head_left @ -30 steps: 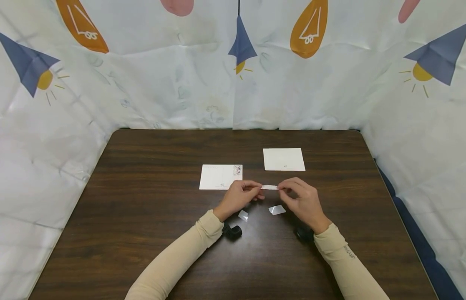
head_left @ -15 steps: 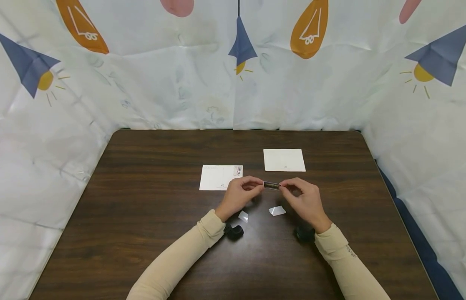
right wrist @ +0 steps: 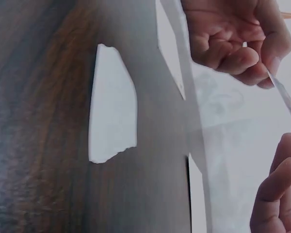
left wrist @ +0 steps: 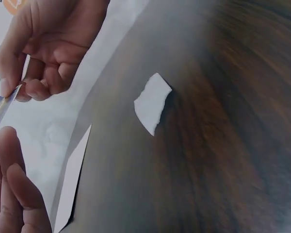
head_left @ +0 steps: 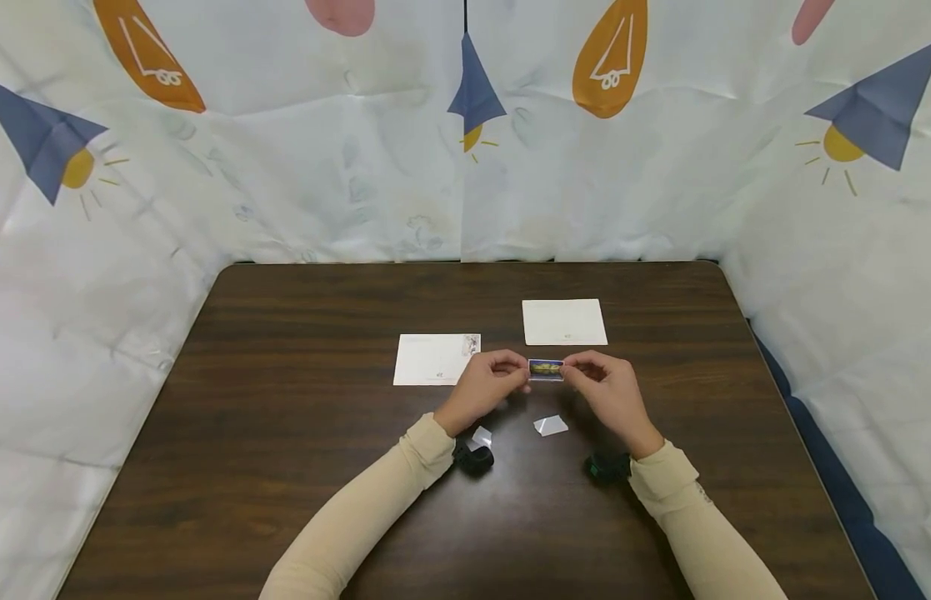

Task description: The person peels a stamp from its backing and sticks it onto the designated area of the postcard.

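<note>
Between both hands, a small postage stamp (head_left: 546, 370) is held up over the table, its blue and yellow picture and white border facing the head camera. My left hand (head_left: 483, 383) pinches its left end with thumb and fingers. The right end is pinched by my right hand (head_left: 609, 398). From the left wrist, the stamp (left wrist: 1, 108) appears nearly edge-on, with my right hand (left wrist: 58, 46) above and my left hand (left wrist: 12, 189) below. In the right wrist view, my left hand (right wrist: 237, 41) grips the stamp's end (right wrist: 283, 94).
Behind the left hand lies a white card (head_left: 431, 360) with a stamp in its corner. Another white card (head_left: 564, 323) lies farther back, to the right. Two torn white scraps, a smaller one (head_left: 482, 436) and a larger one (head_left: 551, 426), lie nearer on the brown table (head_left: 285, 400).
The stamp has been turned between the fingers: first a narrow white strip, then a dark one, now its coloured face shows. Both hands stay in about the same place; the head view shifts slightly.
</note>
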A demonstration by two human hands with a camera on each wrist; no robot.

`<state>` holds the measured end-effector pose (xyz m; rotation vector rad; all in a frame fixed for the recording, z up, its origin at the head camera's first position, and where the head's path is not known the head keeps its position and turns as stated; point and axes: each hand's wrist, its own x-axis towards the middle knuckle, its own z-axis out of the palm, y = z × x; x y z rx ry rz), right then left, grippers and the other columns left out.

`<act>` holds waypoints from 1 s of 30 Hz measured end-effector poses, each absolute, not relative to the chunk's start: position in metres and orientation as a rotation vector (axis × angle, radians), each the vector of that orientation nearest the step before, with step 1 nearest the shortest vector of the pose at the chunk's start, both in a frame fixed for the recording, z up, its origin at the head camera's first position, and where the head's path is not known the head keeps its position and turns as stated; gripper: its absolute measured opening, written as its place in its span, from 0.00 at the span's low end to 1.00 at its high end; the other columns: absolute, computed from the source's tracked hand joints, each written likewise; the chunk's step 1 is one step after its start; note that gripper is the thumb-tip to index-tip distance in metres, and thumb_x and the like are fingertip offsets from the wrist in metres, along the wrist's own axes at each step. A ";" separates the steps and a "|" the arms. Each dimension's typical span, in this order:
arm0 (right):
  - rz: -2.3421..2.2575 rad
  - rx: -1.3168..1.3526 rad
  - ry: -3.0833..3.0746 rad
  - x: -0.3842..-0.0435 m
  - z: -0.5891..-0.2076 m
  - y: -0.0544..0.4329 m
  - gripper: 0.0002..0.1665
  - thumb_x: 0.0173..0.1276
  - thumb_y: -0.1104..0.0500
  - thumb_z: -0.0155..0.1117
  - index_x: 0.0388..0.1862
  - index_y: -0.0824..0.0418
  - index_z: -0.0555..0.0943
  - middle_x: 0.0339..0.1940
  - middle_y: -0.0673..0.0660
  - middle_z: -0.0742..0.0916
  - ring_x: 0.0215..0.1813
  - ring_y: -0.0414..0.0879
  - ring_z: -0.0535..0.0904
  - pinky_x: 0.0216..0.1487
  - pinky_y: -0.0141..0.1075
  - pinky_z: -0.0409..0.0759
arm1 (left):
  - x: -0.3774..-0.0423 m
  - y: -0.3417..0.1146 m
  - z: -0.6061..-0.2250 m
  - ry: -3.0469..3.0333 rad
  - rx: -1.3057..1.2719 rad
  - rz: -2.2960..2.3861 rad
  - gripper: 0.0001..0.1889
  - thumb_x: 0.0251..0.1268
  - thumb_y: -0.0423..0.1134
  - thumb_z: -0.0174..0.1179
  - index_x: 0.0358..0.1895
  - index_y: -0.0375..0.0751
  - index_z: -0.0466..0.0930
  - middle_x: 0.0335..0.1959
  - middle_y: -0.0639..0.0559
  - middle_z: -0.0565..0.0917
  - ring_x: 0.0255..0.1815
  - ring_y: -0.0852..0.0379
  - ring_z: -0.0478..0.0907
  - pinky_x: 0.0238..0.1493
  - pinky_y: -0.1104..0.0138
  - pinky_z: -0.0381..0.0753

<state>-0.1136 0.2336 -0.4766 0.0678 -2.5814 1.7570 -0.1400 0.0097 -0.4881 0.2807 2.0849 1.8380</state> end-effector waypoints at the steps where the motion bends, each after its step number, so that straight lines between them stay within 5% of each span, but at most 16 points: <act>1: 1.800 0.034 -2.580 -0.116 -0.476 0.234 0.10 0.70 0.60 0.71 0.42 0.67 0.88 0.34 0.60 0.90 0.30 0.39 0.83 0.34 0.30 0.84 | -0.142 0.011 -0.488 2.075 0.269 1.835 0.08 0.70 0.34 0.61 0.44 0.33 0.86 0.33 0.44 0.90 0.32 0.62 0.87 0.37 0.66 0.84; 7: 1.877 -0.073 -2.584 -0.127 -0.471 0.240 0.15 0.70 0.57 0.72 0.44 0.70 0.88 0.29 0.48 0.89 0.31 0.44 0.85 0.35 0.35 0.86 | -0.155 0.018 -0.486 2.102 0.289 1.798 0.08 0.69 0.35 0.62 0.43 0.35 0.86 0.30 0.49 0.90 0.34 0.53 0.89 0.36 0.67 0.83; 16: 1.874 -0.072 -2.594 -0.141 -0.473 0.255 0.17 0.70 0.55 0.73 0.44 0.70 0.87 0.27 0.46 0.89 0.32 0.46 0.85 0.37 0.36 0.87 | -0.169 0.027 -0.482 2.195 0.343 1.737 0.10 0.71 0.40 0.65 0.45 0.37 0.89 0.33 0.43 0.92 0.41 0.40 0.90 0.34 0.72 0.80; 25: 1.975 -0.090 -2.580 -0.164 -0.472 0.267 0.19 0.73 0.55 0.70 0.47 0.72 0.85 0.25 0.43 0.87 0.29 0.40 0.80 0.37 0.35 0.84 | -0.187 0.042 -0.475 2.196 0.271 1.717 0.09 0.71 0.39 0.64 0.43 0.39 0.89 0.32 0.47 0.92 0.40 0.43 0.91 0.33 0.71 0.81; 30: 2.000 -0.134 -2.583 -0.179 -0.471 0.274 0.22 0.72 0.53 0.70 0.49 0.73 0.85 0.26 0.43 0.88 0.31 0.40 0.80 0.38 0.34 0.84 | -0.204 0.050 -0.475 2.175 0.237 1.717 0.10 0.71 0.39 0.63 0.44 0.37 0.89 0.33 0.45 0.92 0.33 0.56 0.90 0.39 0.65 0.87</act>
